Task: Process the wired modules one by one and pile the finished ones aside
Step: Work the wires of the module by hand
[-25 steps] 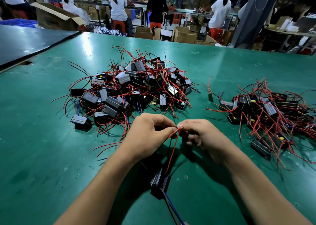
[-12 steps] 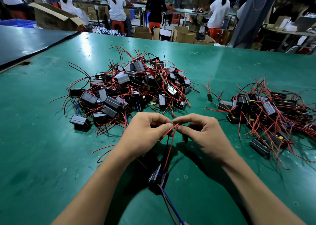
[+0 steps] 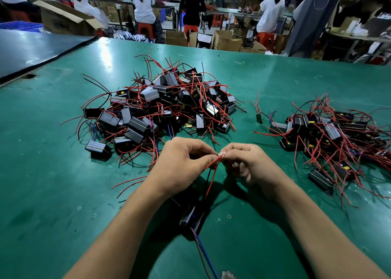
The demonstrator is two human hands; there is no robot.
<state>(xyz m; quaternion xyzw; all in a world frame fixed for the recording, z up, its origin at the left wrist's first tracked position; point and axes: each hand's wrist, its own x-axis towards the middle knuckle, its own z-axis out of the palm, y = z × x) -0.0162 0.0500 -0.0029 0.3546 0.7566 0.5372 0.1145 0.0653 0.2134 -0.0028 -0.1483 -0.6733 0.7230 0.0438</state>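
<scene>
Nearest me, a blue wire [image 3: 206,255] trailed off one black module [image 3: 191,217] sitting below the hands. I couldn't tell if it rested on the green tabletop [image 3: 53,194] or hung free. Its red wires [image 3: 212,177] ran up to the fingertips. There my left hand [image 3: 182,164] pinched the wire ends, and my right hand [image 3: 251,166] pinched the same ends with fingers curled, the two hands nearly touching. Beyond them the big pile [image 3: 165,107] of modules sat centre, with a smaller pile [image 3: 330,134] well apart on the right. Farthest back I saw people [image 3: 143,3] on stools [image 3: 145,27] and cardboard boxes [image 3: 226,40].
</scene>
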